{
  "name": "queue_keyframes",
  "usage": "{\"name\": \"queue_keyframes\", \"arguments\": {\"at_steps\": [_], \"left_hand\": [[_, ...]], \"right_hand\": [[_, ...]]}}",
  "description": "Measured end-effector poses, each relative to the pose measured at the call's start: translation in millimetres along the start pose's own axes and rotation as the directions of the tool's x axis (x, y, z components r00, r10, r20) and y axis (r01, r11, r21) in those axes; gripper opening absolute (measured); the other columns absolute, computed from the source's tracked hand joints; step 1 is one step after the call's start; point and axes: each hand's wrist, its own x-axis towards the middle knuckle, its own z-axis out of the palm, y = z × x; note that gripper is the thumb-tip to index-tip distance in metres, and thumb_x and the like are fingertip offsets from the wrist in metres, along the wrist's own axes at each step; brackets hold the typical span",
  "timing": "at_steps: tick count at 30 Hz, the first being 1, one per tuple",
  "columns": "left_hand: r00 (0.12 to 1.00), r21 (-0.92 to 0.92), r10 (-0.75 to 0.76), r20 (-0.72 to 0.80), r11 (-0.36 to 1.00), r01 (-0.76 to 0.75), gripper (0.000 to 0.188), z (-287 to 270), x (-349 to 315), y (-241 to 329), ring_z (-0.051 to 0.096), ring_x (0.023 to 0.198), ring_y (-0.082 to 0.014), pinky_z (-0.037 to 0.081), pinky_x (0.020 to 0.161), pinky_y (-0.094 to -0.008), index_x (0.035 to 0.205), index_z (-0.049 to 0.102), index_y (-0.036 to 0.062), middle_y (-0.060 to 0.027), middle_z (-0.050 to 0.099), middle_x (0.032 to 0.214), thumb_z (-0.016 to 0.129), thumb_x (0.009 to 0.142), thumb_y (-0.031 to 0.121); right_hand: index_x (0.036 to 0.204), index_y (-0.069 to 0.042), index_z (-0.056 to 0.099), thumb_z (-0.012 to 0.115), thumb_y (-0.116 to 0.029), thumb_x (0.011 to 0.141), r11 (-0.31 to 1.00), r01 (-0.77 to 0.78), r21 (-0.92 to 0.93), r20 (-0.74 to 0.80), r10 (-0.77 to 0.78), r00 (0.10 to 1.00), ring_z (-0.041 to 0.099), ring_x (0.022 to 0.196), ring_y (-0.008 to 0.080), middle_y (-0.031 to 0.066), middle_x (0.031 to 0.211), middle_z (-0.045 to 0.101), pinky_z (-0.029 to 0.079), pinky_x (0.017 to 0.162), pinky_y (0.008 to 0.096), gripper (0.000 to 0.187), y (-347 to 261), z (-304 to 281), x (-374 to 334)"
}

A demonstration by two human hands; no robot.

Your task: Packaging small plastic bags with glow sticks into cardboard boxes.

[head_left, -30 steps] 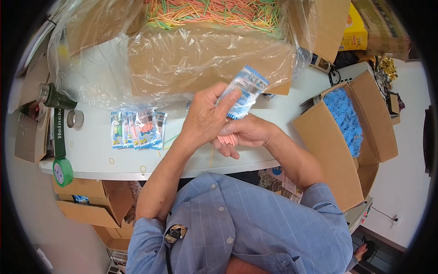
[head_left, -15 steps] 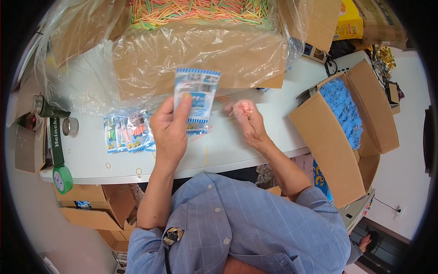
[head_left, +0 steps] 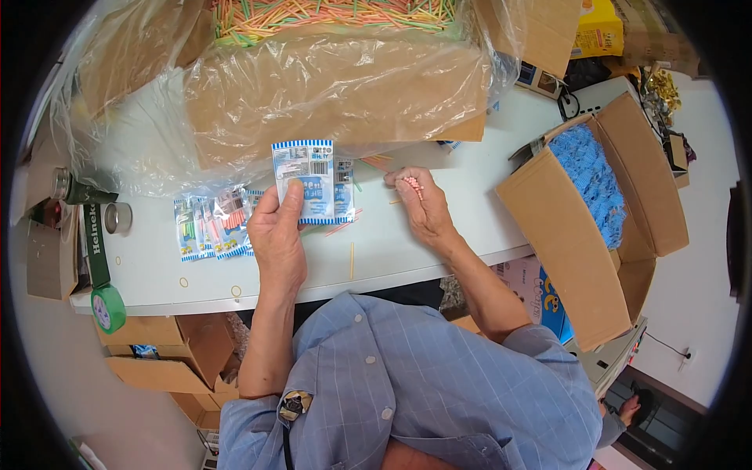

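My left hand (head_left: 276, 239) pinches a flat blue-and-white plastic packet (head_left: 304, 160) between thumb and fingers, holding it upright above the table. My right hand (head_left: 429, 215) is closed round a bundle of thin pink sticks (head_left: 414, 186), whose ends show at the thumb. Behind the held packet, another blue-and-white packet (head_left: 344, 192) partly shows. Left of my left hand lie several clear-fronted packets (head_left: 229, 227) with pink and green sticks inside. Loose sticks (head_left: 352, 262) lie on the table. At the far side, many coloured sticks (head_left: 337, 12) fill a plastic-lined cardboard box (head_left: 337, 98).
An open carton (head_left: 560, 251) of blue shredded material (head_left: 586, 184) stands at the right. On the left are a green tape roll (head_left: 108, 308), a round tin (head_left: 117, 218) and rubber bands (head_left: 183, 282). Another person's hand (head_left: 629, 409) shows at lower right.
My left hand has moved the packet a little left and lower. My right hand, blurred before, is steadier and slightly lower, still round the pink sticks.
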Motion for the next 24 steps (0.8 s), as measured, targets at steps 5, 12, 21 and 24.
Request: {"name": "queue_keyframes", "arguments": {"at_steps": [5,12,21,24], "left_hand": [[0.991,-0.121,-0.108,0.075,0.986,0.117,0.022,1.8,1.3,7.3,0.068,0.088,-0.0116,0.057,0.081,-0.0298,0.110,0.064,-0.0014,-0.0080,0.071,0.100,0.062,0.098,0.016],[0.994,-0.044,-0.088,0.067,0.995,0.091,0.018,-7.9,0.9,-0.9,0.065,0.085,-0.0089,0.054,0.077,-0.0255,0.105,0.063,0.0001,-0.0070,0.071,0.097,0.065,0.096,0.016],[0.999,-0.047,-0.047,0.008,0.998,0.047,0.017,-18.7,-2.4,-4.0,0.062,0.083,-0.0073,0.048,0.077,-0.0220,0.104,0.063,-0.0005,-0.0056,0.071,0.095,0.065,0.096,0.014],[1.000,-0.029,-0.010,0.009,1.000,0.010,0.015,-23.7,-4.1,-4.9,0.063,0.082,-0.0073,0.049,0.076,-0.0219,0.104,0.063,-0.0003,-0.0058,0.071,0.095,0.065,0.096,0.013]], "right_hand": [[0.111,0.001,0.054,0.048,-0.013,0.103,0.998,-0.004,-0.056,0.005,0.004,1.000,0.062,0.100,0.0188,0.0125,0.105,0.067,0.047,0.093,0.0305,0.017,-0.8,0.1,0.1],[0.114,0.001,0.058,0.051,-0.015,0.103,0.998,-0.045,-0.035,-0.065,0.043,0.997,0.062,0.094,0.0150,0.0110,0.103,0.070,0.049,0.088,0.0287,0.021,-2.4,2.2,0.9],[0.113,0.003,0.061,0.054,-0.015,0.101,0.948,0.027,-0.319,-0.010,-0.032,0.999,0.065,0.082,0.0143,0.0085,0.096,0.073,0.052,0.073,0.0271,0.022,-24.0,2.6,17.2],[0.112,0.003,0.061,0.053,-0.019,0.102,0.990,-0.061,-0.131,-0.115,0.046,0.992,0.067,0.089,0.0201,0.0112,0.098,0.072,0.052,0.079,0.0307,0.025,-21.7,2.6,17.5]]}}
